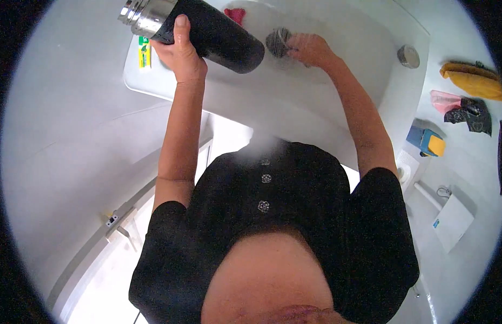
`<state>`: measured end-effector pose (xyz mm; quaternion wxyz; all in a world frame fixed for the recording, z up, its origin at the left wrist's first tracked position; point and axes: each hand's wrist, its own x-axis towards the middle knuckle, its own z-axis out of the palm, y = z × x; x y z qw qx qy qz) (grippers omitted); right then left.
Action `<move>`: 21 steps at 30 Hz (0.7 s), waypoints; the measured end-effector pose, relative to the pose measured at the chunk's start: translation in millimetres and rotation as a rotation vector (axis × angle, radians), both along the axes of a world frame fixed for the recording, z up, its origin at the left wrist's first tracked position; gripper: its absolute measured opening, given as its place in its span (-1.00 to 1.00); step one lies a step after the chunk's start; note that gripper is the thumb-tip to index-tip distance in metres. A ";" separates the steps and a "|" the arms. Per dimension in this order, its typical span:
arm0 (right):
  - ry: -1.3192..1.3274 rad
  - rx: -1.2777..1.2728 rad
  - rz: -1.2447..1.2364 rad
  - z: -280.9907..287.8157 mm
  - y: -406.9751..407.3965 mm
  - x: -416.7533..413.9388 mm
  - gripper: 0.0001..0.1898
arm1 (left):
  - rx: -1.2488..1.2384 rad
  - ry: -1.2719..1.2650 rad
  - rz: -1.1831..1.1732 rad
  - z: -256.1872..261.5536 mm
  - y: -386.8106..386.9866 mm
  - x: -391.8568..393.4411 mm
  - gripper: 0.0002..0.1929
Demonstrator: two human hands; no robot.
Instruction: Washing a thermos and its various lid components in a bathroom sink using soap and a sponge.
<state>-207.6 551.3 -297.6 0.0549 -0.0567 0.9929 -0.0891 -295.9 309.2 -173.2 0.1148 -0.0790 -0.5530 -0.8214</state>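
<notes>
My left hand [180, 54] grips a large black bottle with a steel neck [214, 36] around its upper part. The bottle lies tilted over a white basin [332, 97], its threaded steel end towards the upper left and its dark base towards the right. No lid sits on the neck. Right of the base, my right hand [309, 48] holds a round dark grey object [278, 42], perhaps the bottle's lid, by its right side. Pale streaks, apparently water, cross this object. Its exact form is blurred, and my right fingertips are partly hidden.
A red cloth [235, 15] lies in the basin behind the bottle. A yellow and green packet [144, 54] lies at the basin's left corner. A round grey object [408, 56] sits at the right rim. Beyond it are a mustard cloth [473, 81] and a blue and yellow container [427, 141].
</notes>
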 end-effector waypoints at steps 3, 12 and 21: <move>-0.039 -0.135 0.064 23.2 2.0 24.4 -0.80 | -0.005 0.024 0.001 -5.5 -1.3 -2.6 -0.34; -0.292 -1.102 -0.219 49.0 11.4 67.6 -0.75 | -0.089 0.088 -0.118 -10.0 9.1 4.9 -0.30; -0.184 -2.241 -0.407 47.1 6.0 91.7 -0.65 | -0.004 -0.066 -0.134 -11.2 35.7 21.3 -0.37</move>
